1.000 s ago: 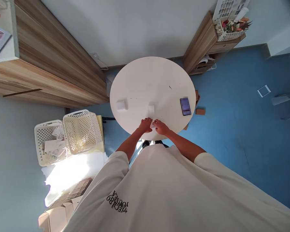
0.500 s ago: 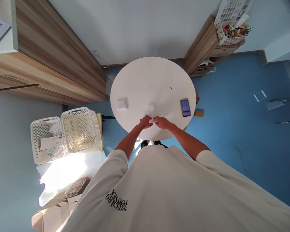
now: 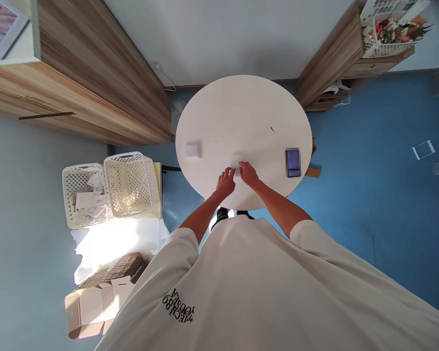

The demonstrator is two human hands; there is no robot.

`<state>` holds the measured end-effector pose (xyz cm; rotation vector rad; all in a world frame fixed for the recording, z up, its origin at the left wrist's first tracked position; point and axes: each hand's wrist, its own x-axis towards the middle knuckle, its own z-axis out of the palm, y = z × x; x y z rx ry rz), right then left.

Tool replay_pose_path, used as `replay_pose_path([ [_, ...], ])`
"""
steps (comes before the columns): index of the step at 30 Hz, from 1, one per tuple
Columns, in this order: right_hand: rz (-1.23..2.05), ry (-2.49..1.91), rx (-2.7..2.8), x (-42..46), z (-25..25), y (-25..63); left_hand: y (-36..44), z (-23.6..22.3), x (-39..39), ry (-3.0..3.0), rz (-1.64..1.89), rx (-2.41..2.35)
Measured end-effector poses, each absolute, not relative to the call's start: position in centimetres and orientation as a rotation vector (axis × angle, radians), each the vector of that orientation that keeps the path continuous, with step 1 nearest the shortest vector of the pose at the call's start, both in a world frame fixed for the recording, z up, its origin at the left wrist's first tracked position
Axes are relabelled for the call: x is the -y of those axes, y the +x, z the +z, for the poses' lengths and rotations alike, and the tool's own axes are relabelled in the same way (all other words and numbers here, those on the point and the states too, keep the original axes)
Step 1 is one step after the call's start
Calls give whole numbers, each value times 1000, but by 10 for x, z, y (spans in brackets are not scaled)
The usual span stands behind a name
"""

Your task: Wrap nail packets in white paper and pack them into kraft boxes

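Note:
A small white square piece (image 3: 236,159) lies near the front of the round white table (image 3: 241,102), and both my hands are on its near part. My left hand (image 3: 226,182) touches its left side with bent fingers. From the right, my right hand (image 3: 248,173) pinches at the piece, fingers pressed together. The fingers partly cover it, so I cannot tell whether it is one layer or several. Further left on the table is a white square stack (image 3: 192,150). A phone with a blurred purple screen (image 3: 293,162) lies at the table's right side.
Two white perforated baskets (image 3: 129,185) stand at the left, one with papers and plastic bags inside. An open cardboard box (image 3: 95,304) is below them. A wooden cabinet (image 3: 131,92) is at the left; a low cabinet (image 3: 331,58) with a flower basket stands at the back right.
Both hands have moved forward over the table, from holding a thin white piece near the edge to the white square. The whole view has shifted slightly.

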<state>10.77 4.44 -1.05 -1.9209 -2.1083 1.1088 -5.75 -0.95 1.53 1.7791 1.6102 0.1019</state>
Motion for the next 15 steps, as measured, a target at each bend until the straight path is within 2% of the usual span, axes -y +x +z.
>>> replay_pose_path([
  [9,1017,-1823,2244,-25,-5,113,-60,15,14,1865,-169,-1562],
  [15,1105,-1801,2250,-12,-12,122,-50,25,20,1880,-119,-1593],
])
